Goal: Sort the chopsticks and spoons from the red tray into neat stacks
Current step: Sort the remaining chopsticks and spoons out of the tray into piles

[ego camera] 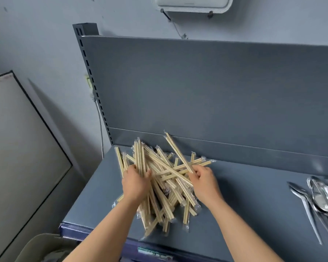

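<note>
A loose heap of plastic-wrapped wooden chopsticks (165, 178) lies crisscrossed on the grey shelf top (244, 195). My left hand (135, 183) grips a bundle of several chopsticks that stand nearly upright from the left side of the heap. My right hand (204, 179) pinches the lower end of one wrapped pair (178, 152), which slants up and to the left above the heap. Several shiny metal spoons (322, 201) lie together at the shelf's right edge, partly cut off by the frame. No red tray is in view.
A grey back panel (216, 87) rises behind the shelf, with a slotted upright post (87, 72) at its left. A pale board (17, 148) leans on the wall at left. A beige container (45, 248) sits below the shelf's front left corner.
</note>
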The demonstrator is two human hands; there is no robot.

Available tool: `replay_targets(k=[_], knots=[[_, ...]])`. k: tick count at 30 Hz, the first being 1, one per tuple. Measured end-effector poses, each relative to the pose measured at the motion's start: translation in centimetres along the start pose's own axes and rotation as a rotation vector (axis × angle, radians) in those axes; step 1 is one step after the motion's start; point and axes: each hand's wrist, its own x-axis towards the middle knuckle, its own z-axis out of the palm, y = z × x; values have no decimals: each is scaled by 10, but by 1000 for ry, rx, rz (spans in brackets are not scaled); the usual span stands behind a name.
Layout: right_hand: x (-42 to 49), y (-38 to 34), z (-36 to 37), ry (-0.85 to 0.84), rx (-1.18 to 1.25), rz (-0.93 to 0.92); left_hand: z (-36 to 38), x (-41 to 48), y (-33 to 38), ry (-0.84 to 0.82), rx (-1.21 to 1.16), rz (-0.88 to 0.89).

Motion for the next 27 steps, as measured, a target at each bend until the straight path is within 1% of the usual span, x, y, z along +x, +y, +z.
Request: replay_targets(k=[7, 11, 16, 21, 27], knots=[[-23, -5, 10, 8, -64, 144, -17, -5, -17, -87, 105, 97], [-32, -11, 11, 52, -60, 171, -25, -7, -23, -137, 156, 189], [-42, -10, 4, 109, -3, 205, -34, -8, -22, -126, 210, 317], [-62, -1, -32, 245, 63, 219, -33, -28, -4, -137, 183, 508], [-115, 42, -112, 451, 111, 265, -6, -79, 34, -283, 86, 724]])
